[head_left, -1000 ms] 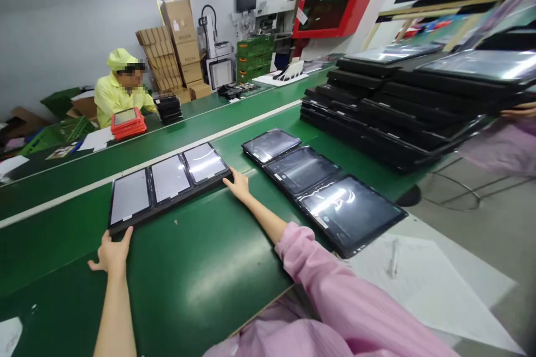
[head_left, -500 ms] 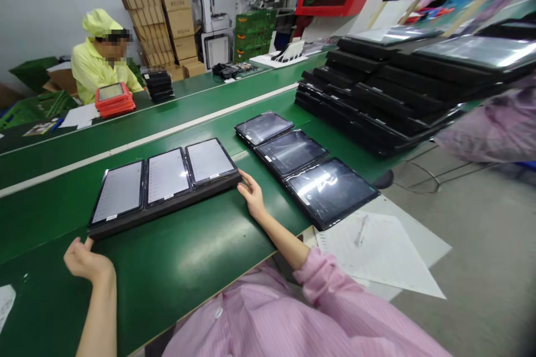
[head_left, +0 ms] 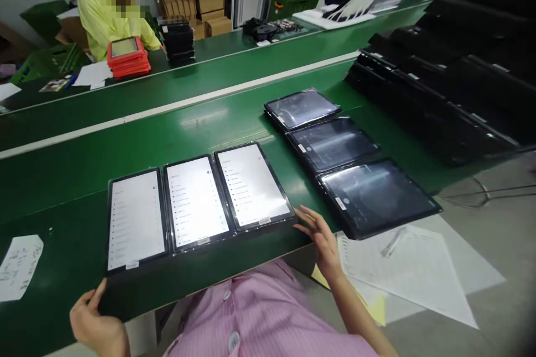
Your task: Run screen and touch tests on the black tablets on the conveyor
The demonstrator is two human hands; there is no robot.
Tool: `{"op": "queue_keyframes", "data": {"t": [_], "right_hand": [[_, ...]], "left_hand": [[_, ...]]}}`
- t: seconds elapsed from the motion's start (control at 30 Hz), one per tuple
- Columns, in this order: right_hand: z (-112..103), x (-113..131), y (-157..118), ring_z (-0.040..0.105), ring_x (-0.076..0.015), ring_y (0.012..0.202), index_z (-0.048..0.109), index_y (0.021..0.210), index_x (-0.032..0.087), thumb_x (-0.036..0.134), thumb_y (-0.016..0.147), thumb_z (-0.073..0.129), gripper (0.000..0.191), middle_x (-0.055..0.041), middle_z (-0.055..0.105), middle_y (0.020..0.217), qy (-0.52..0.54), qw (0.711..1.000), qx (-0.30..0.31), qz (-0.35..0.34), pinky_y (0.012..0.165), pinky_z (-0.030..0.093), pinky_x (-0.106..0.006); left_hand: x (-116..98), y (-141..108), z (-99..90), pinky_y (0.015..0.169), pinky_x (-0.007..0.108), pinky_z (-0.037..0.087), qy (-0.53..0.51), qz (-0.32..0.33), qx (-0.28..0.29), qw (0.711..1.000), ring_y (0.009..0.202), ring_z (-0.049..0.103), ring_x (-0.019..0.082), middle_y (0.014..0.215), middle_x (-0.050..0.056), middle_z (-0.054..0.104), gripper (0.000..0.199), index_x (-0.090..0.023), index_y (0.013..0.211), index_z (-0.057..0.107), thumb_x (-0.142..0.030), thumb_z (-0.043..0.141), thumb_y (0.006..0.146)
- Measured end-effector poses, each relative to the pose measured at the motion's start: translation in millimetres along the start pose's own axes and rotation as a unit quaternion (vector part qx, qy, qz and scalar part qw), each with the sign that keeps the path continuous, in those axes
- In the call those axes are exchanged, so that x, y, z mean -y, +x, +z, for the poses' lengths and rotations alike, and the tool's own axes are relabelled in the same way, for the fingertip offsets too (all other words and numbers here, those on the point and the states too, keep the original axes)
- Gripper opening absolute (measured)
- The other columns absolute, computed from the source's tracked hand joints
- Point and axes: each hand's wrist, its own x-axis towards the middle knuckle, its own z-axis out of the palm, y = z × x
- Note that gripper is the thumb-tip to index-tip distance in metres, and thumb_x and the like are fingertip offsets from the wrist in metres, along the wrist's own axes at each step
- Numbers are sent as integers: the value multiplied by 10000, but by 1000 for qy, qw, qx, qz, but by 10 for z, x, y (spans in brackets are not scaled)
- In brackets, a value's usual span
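Three lit tablets lie side by side on a dark tray in front of me: a left tablet (head_left: 136,220), a middle tablet (head_left: 196,201) and a right tablet (head_left: 253,184). Their white screens show lists. My left hand (head_left: 98,318) is at the tray's near left corner, fingers extended and fingertips against or just beside it. At the right end, my right hand (head_left: 320,245) has its fingers apart, with the tips close to the edge; contact is hard to tell. Most of the tray is hidden under the tablets.
Three dark-screened tablets (head_left: 335,142) lie in a row to the right, beside big black stacks (head_left: 444,83). Papers (head_left: 410,262) stick out at the front right. A handwritten note (head_left: 20,268) lies left. Across the green bench (head_left: 201,120), a person in yellow (head_left: 90,17) sits behind red-cased tablets (head_left: 128,58).
The row of lit tablets has come nearer to me, close to the bench's front edge. Both hands moved with it, and the right fingers have spread. My view has tilted down.
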Motion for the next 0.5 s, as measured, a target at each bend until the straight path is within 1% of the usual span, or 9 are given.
{"op": "queue_keyframes", "data": {"t": [0.03, 0.07, 0.1, 0.17, 0.2, 0.27, 0.33, 0.4, 0.5], "right_hand": [[-26, 92, 20, 594, -345, 1237, 579, 1403, 249, 645, 957, 417, 619, -160, 642, 1325, -67, 997, 13, -38, 979, 505, -559], [-10, 192, 56, 543, -355, 1283, 573, 1419, 268, 668, 950, 406, 639, -153, 603, 1367, -143, 986, 19, -82, 1065, 416, -612], [49, 295, 105, 493, -364, 1317, 593, 1407, 295, 690, 938, 408, 640, -140, 559, 1408, -217, 968, 27, -124, 1125, 313, -651], [263, 472, 226, 408, -382, 1358, 645, 1355, 369, 725, 901, 450, 608, -101, 469, 1482, -327, 923, 74, -190, 1167, 156, -687], [396, 536, 290, 379, -388, 1370, 654, 1337, 410, 735, 881, 483, 585, -80, 439, 1508, -356, 903, 111, -212, 1169, 111, -692], [636, 604, 408, 340, -395, 1387, 656, 1314, 470, 745, 843, 557, 555, -53, 424, 1531, -382, 870, 184, -252, 1164, 64, -699], [763, 605, 494, 320, -397, 1397, 669, 1283, 494, 733, 827, 606, 519, -43, 449, 1526, -393, 848, 223, -277, 1152, 39, -715], [738, 572, 543, 318, -393, 1398, 722, 1192, 486, 699, 834, 631, 427, -26, 477, 1513, -403, 841, 229, -278, 1147, 35, -723], [495, 511, 560, 339, -388, 1387, 782, 1049, 447, 642, 852, 643, 310, -4, 502, 1496, -422, 847, 186, -264, 1149, 59, -719]], "left_hand": [[-37, -110, -54, 1039, 652, 404, 12, 5, -18, 1000, 1327, 461, 412, 1403, 147, 437, 592, -282, 1514, 160, -444, 214, 947], [-102, -201, -93, 1082, 658, 350, 29, 9, -45, 999, 1353, 427, 408, 1420, 152, 434, 587, -271, 1508, 248, -483, 236, 961], [-195, -274, -112, 1123, 664, 283, 45, 18, -69, 996, 1389, 372, 413, 1462, 159, 402, 600, -253, 1484, 348, -537, 272, 962], [-443, -365, -92, 1168, 660, 168, 81, 76, -77, 991, 1449, 246, 432, 1561, 167, 280, 683, -213, 1408, 518, -664, 316, 935], [-585, -390, -57, 1174, 659, 134, 91, 114, -65, 987, 1463, 204, 439, 1591, 162, 229, 735, -206, 1371, 576, -720, 303, 921], [-861, -411, 35, 1162, 686, 94, 92, 183, -23, 978, 1464, 179, 458, 1612, 162, 188, 831, -209, 1332, 637, -787, 216, 909], [-1079, -416, 124, 1136, 723, 72, 87, 222, 16, 971, 1459, 155, 484, 1624, 166, 179, 852, -225, 1305, 677, -805, 196, 908], [-1208, -424, 188, 1105, 759, 64, 95, 242, 43, 965, 1449, 147, 508, 1631, 172, 187, 822, -236, 1263, 716, -790, 214, 921], [-1264, -466, 243, 1075, 787, 47, 114, 251, 63, 959, 1433, 196, 507, 1609, 180, 270, 756, -258, 1264, 723, -733, 222, 955]]}}
